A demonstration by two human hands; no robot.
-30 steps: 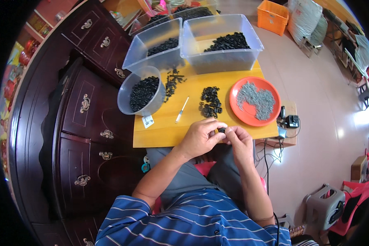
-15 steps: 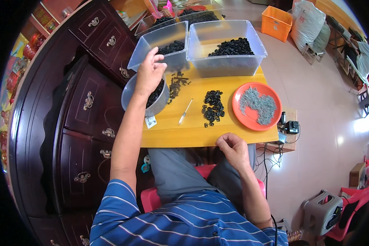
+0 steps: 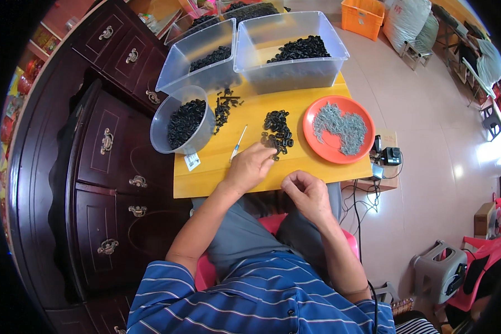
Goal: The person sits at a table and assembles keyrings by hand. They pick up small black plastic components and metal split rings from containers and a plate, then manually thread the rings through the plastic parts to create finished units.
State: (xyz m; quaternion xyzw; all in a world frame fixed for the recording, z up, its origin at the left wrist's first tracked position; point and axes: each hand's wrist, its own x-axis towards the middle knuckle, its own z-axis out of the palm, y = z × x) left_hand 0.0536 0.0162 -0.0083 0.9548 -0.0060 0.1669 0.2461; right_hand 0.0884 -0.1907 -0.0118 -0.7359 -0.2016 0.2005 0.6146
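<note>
My left hand (image 3: 249, 168) reaches over the table with thumb and fingers brought together at the near end of a loose pile of small black plastic parts (image 3: 278, 123). Its fingertips close on one small black part (image 3: 276, 157). At the table's front edge, my right hand (image 3: 308, 195) is curled, thumb against forefinger; whatever lies in that pinch is too small or hidden to make out. A thin screwdriver (image 3: 239, 143) with a pale handle lies left of the pile. To the pile's right, an orange-red plate (image 3: 310, 146) holds many small silvery metal pieces (image 3: 339, 127).
A round clear tub (image 3: 160, 133) of black parts stands at the table's left. Behind are two clear bins (image 3: 295, 78) (image 3: 172, 78) with more black parts. Small dark pieces (image 3: 223, 108) lie beside the tub. A dark cabinet (image 3: 117, 167) borders the left; cables (image 3: 367, 206) hang at right.
My left hand has come back from above the round tub to the near end of the black pile. My right hand stays pinched near the table's edge. The whole view has shifted slightly.
</note>
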